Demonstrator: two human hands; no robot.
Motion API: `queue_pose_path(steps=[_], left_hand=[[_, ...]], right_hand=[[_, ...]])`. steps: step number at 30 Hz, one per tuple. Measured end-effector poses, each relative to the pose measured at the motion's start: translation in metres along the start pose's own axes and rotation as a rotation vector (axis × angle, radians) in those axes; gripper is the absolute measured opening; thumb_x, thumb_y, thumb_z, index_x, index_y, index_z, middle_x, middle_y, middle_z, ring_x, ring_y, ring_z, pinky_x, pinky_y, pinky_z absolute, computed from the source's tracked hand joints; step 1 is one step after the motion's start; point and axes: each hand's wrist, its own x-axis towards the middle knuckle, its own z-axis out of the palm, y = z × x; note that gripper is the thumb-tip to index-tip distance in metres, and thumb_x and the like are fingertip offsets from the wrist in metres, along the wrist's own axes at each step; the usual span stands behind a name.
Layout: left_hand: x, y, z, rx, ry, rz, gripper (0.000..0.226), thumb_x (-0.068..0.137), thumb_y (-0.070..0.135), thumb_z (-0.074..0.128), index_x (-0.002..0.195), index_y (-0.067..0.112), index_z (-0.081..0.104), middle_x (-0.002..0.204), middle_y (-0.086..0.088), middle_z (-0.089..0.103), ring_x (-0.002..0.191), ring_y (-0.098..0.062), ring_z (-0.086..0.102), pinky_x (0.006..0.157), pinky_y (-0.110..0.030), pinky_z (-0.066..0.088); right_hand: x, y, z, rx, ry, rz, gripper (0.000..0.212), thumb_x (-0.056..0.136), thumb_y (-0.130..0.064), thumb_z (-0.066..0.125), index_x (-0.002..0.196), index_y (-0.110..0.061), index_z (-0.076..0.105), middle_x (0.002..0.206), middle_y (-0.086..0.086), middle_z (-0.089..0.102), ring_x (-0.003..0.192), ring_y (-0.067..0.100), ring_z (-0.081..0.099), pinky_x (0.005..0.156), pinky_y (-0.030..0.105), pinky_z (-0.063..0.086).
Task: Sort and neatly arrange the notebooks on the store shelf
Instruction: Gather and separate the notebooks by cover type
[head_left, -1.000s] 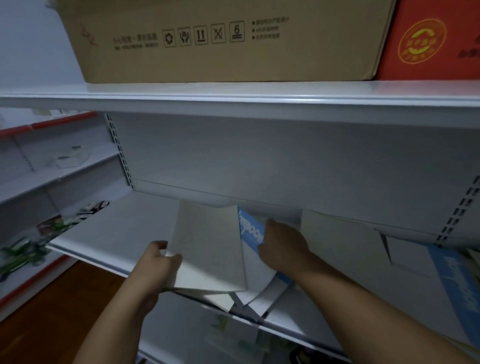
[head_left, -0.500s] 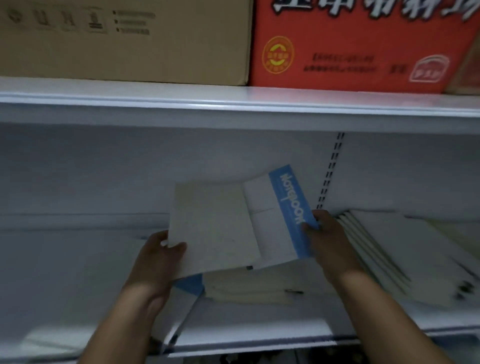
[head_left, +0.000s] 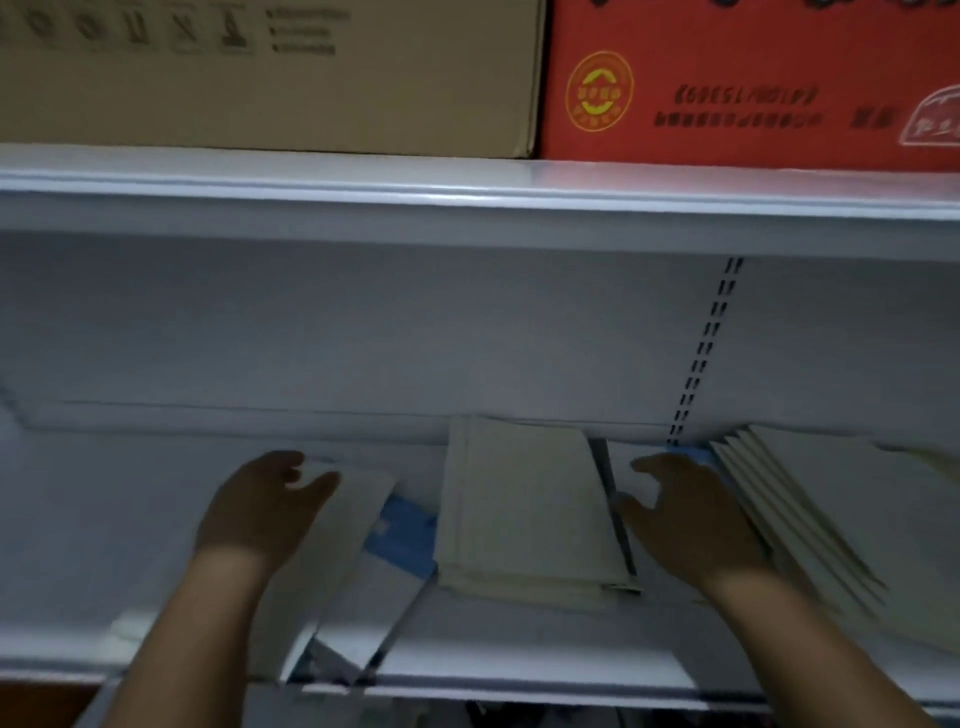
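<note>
A squared stack of cream notebooks (head_left: 524, 509) lies flat in the middle of the white shelf (head_left: 519, 660). My left hand (head_left: 260, 509) hovers to its left with fingers spread, over loose white and blue notebooks (head_left: 363, 587) that hang past the shelf's front edge. My right hand (head_left: 685, 514) is open just right of the stack, over a blue-edged notebook (head_left: 696, 457) near the back wall. A fanned row of cream notebooks (head_left: 810, 525) lies at the right.
The upper shelf (head_left: 467, 197) hangs close above and carries a brown carton (head_left: 270, 78) and a red carton (head_left: 753, 88). A slotted upright (head_left: 701, 353) runs down the back wall. Bare shelf surface (head_left: 93, 519) lies at the left.
The notebooks I held up in both hands now lie on the middle stack. Both hands have let go and moved apart to either side.
</note>
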Motion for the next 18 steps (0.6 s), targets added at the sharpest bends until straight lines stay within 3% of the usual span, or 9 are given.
queue_pose_path(steps=[2, 4, 7, 9, 11, 13, 15, 18], left_hand=[[0.002, -0.046, -0.022, 0.172, -0.01, -0.157, 0.075, 0.073, 0.043, 0.072, 0.135, 0.011, 0.045, 0.137, -0.015, 0.053, 0.12, -0.033, 0.052, 0.1, -0.038, 0.041], [-0.007, -0.081, -0.031, 0.212, 0.001, -0.235, 0.082, 0.071, 0.042, 0.074, 0.138, 0.007, 0.04, 0.136, -0.017, 0.053, 0.121, -0.034, 0.052, 0.101, -0.039, 0.042], [-0.022, -0.094, -0.038, 0.159, 0.018, -0.334, 0.091, 0.067, 0.051, 0.074, 0.138, 0.005, 0.04, 0.135, -0.017, 0.054, 0.119, -0.033, 0.053, 0.097, -0.038, 0.045], [-0.033, -0.095, -0.045, 0.117, 0.002, -0.363, 0.081, 0.066, 0.057, 0.071, 0.126, 0.006, 0.053, 0.122, -0.014, 0.064, 0.106, -0.031, 0.061, 0.087, -0.037, 0.049], [-0.045, -0.098, -0.054, 0.093, 0.021, -0.338, 0.058, 0.065, 0.058, 0.07, 0.098, 0.01, 0.067, 0.091, -0.006, 0.073, 0.083, -0.024, 0.066, 0.072, -0.035, 0.054], [-0.056, -0.102, -0.063, 0.086, 0.061, -0.328, 0.047, 0.066, 0.052, 0.073, 0.08, 0.009, 0.06, 0.078, -0.003, 0.07, 0.073, -0.021, 0.064, 0.068, -0.035, 0.055], [-0.063, -0.103, -0.073, 0.049, 0.079, -0.342, 0.04, 0.068, 0.04, 0.076, 0.079, 0.007, 0.057, 0.075, -0.007, 0.068, 0.07, -0.023, 0.063, 0.063, -0.034, 0.055], [-0.07, -0.105, -0.091, -0.07, 0.044, -0.377, 0.033, 0.071, 0.024, 0.077, 0.08, -0.001, 0.058, 0.07, -0.012, 0.065, 0.06, -0.022, 0.062, 0.04, -0.022, 0.045]], right_hand=[[-0.002, -0.038, 0.019, 0.077, -0.057, -0.187, 0.046, 0.088, -0.04, 0.055, 0.13, -0.023, 0.049, 0.136, -0.002, 0.048, 0.118, 0.017, 0.047, 0.096, 0.022, 0.035], [-0.005, -0.076, 0.04, 0.094, -0.143, -0.336, 0.044, 0.088, -0.04, 0.054, 0.129, -0.025, 0.048, 0.134, -0.004, 0.049, 0.117, 0.014, 0.047, 0.094, 0.019, 0.034], [-0.007, -0.13, 0.073, -0.012, -0.292, -0.5, 0.044, 0.083, -0.044, 0.057, 0.12, -0.021, 0.055, 0.125, 0.002, 0.056, 0.116, 0.021, 0.05, 0.093, 0.028, 0.039], [-0.01, -0.156, 0.091, -0.201, -0.347, -0.561, 0.048, 0.074, -0.054, 0.062, 0.107, -0.018, 0.058, 0.113, 0.006, 0.06, 0.106, 0.025, 0.055, 0.083, 0.032, 0.039], [-0.009, -0.167, 0.105, -0.426, -0.413, -0.585, 0.061, 0.068, -0.063, 0.063, 0.109, -0.017, 0.056, 0.113, 0.007, 0.06, 0.105, 0.025, 0.055, 0.082, 0.034, 0.037], [-0.006, -0.168, 0.114, -0.517, -0.462, -0.586, 0.069, 0.067, -0.067, 0.063, 0.112, -0.016, 0.055, 0.113, 0.007, 0.059, 0.104, 0.025, 0.056, 0.079, 0.034, 0.036], [-0.002, -0.169, 0.119, -0.516, -0.479, -0.593, 0.072, 0.066, -0.068, 0.063, 0.114, -0.015, 0.054, 0.111, 0.006, 0.06, 0.099, 0.023, 0.059, 0.073, 0.031, 0.036], [0.003, -0.171, 0.124, -0.485, -0.538, -0.588, 0.075, 0.064, -0.066, 0.066, 0.115, -0.013, 0.054, 0.11, 0.006, 0.062, 0.094, 0.021, 0.061, 0.067, 0.026, 0.042]])
